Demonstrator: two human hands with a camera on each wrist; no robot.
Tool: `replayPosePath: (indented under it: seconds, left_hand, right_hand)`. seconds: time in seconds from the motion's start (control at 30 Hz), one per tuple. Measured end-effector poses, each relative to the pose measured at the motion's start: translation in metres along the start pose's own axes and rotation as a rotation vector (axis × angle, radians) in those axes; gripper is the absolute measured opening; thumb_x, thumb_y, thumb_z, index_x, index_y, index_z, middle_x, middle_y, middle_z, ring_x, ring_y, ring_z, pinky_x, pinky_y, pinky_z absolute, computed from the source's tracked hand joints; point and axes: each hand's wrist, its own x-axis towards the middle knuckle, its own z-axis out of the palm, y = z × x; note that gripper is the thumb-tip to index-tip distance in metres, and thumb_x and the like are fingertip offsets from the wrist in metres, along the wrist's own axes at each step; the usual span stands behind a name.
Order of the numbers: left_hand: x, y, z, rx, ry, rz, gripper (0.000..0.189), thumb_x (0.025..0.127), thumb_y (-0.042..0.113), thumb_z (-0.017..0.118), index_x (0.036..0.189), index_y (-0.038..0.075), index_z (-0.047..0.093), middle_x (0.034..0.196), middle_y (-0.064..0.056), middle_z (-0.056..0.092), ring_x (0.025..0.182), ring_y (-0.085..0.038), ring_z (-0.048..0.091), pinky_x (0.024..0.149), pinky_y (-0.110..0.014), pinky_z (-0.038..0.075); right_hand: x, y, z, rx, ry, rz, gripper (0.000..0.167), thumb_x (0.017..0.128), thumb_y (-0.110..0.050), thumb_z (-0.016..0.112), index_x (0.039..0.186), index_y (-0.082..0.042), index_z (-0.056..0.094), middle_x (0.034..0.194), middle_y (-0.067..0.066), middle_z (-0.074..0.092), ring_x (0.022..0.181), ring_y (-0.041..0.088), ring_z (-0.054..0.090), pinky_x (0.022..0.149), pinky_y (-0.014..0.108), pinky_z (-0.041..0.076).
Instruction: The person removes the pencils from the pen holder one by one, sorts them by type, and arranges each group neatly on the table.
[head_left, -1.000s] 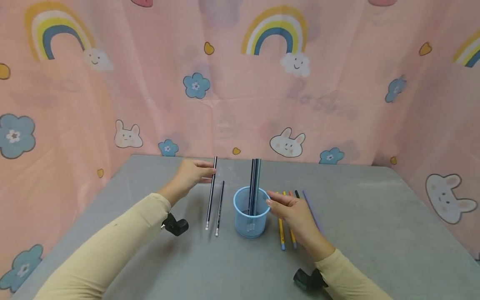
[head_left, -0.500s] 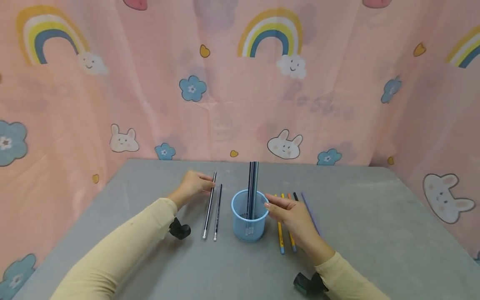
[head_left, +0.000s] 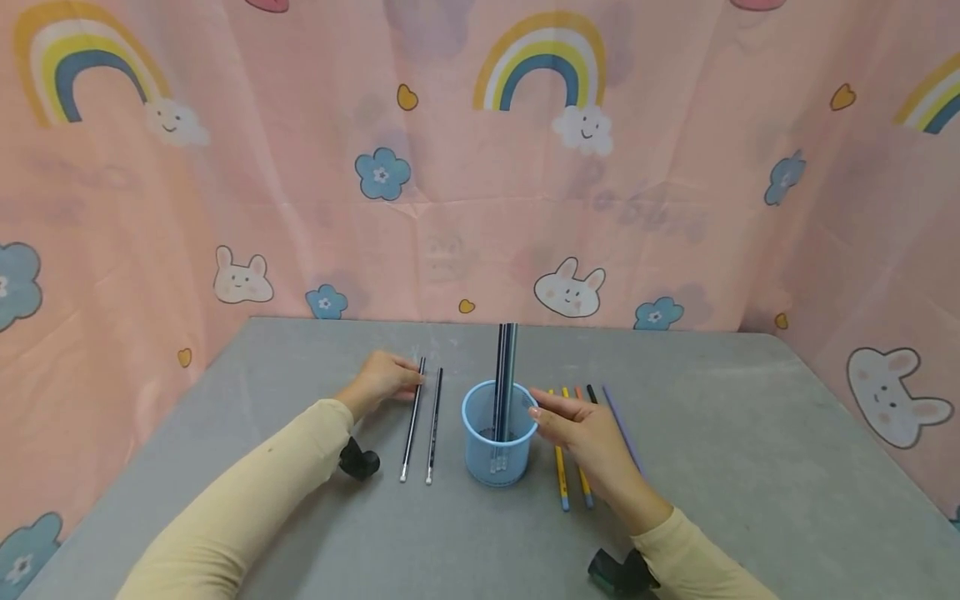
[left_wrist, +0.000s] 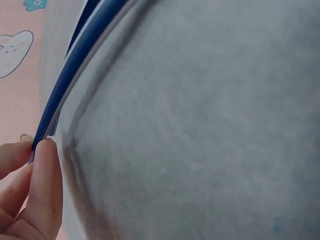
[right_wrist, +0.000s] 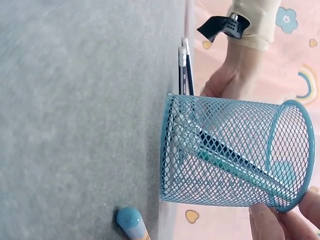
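I judge the coloured pencils (head_left: 562, 483), nearest on the desk (head_left: 750, 467), left to do. Beside them the right hand (head_left: 592, 437) pinches the mesh cup (head_left: 497, 465), several pencils (head_left: 505, 362) already inside; farther, the left hand (head_left: 382, 382) pinches one dark pencil (head_left: 412, 425), a second pencil (head_left: 435, 425) alongside.

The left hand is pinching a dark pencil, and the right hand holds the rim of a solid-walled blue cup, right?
No: the right wrist view shows the blue cup is mesh, not solid. The left hand does pinch a dark pencil, and the right hand holds the rim.
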Motion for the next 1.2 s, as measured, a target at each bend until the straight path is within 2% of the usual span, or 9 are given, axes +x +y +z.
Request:
replayPosePath:
  seconds: [0.27, 0.43, 0.67, 0.83, 1.0, 1.1, 1.2]
  left_hand:
    - [0.001, 0.001, 0.005, 0.013, -0.014, -0.007, 0.028, 0.092, 0.004, 0.067, 0.119, -0.006, 0.067, 0.120, -0.023, 0.067, 0.083, -0.014, 0.068, 0.072, -0.023, 0.061]
    - [0.002, 0.001, 0.008, 0.076, 0.011, 0.018, 0.025, 0.091, 0.003, 0.069, 0.114, -0.006, 0.070, 0.114, -0.022, 0.069, 0.080, -0.014, 0.067, 0.069, -0.023, 0.061]
    - [0.004, 0.001, 0.011, 0.113, 0.024, 0.041, 0.021, 0.090, 0.000, 0.068, 0.109, -0.010, 0.070, 0.106, -0.023, 0.071, 0.071, -0.013, 0.066, 0.063, -0.022, 0.060]
    - [0.003, 0.005, 0.012, 0.160, 0.055, 0.056, 0.019, 0.090, 0.002, 0.069, 0.106, -0.007, 0.071, 0.103, -0.021, 0.072, 0.072, -0.013, 0.066, 0.063, -0.022, 0.060]
    - [-0.008, 0.017, 0.011, 0.173, 0.112, 0.131, 0.023, 0.093, 0.009, 0.065, 0.112, -0.002, 0.071, 0.113, -0.018, 0.071, 0.091, -0.022, 0.068, 0.076, -0.029, 0.059]
    - [-0.016, 0.027, 0.013, 0.141, 0.110, 0.179, 0.026, 0.095, 0.015, 0.065, 0.117, 0.002, 0.070, 0.118, -0.016, 0.070, 0.104, -0.027, 0.068, 0.087, -0.037, 0.059]
    - [-0.023, 0.037, 0.016, 0.103, 0.096, 0.195, 0.027, 0.095, 0.018, 0.066, 0.119, 0.006, 0.071, 0.120, -0.014, 0.071, 0.110, -0.028, 0.068, 0.094, -0.041, 0.057]
  right_hand:
    - [0.002, 0.000, -0.001, -0.004, 0.017, 0.014, 0.038, 0.097, -0.013, 0.064, 0.133, -0.001, 0.061, 0.138, 0.018, 0.060, 0.123, 0.027, 0.062, 0.098, 0.039, 0.053]
    - [0.001, -0.001, -0.002, -0.010, 0.009, 0.000, 0.039, 0.097, -0.014, 0.065, 0.133, 0.000, 0.061, 0.138, 0.019, 0.060, 0.121, 0.026, 0.064, 0.098, 0.039, 0.054]
    - [0.000, -0.001, -0.001, -0.016, 0.017, -0.005, 0.038, 0.096, -0.014, 0.065, 0.132, 0.000, 0.062, 0.137, 0.018, 0.061, 0.119, 0.024, 0.065, 0.096, 0.037, 0.055]
    - [0.000, 0.000, 0.000, -0.012, 0.025, 0.004, 0.038, 0.096, -0.013, 0.065, 0.132, 0.000, 0.062, 0.136, 0.018, 0.061, 0.120, 0.025, 0.065, 0.096, 0.036, 0.055]
    - [0.000, 0.000, 0.000, -0.012, 0.021, 0.001, 0.038, 0.096, -0.013, 0.065, 0.132, 0.000, 0.062, 0.136, 0.019, 0.061, 0.122, 0.028, 0.063, 0.096, 0.036, 0.055]
    - [0.000, 0.000, 0.000, -0.010, 0.024, 0.004, 0.037, 0.096, -0.012, 0.065, 0.132, 0.000, 0.062, 0.136, 0.018, 0.062, 0.122, 0.028, 0.063, 0.096, 0.037, 0.054]
    - [0.001, 0.000, 0.000, -0.011, 0.024, 0.007, 0.037, 0.096, -0.012, 0.065, 0.131, 0.000, 0.063, 0.135, 0.018, 0.062, 0.120, 0.027, 0.065, 0.096, 0.037, 0.055]
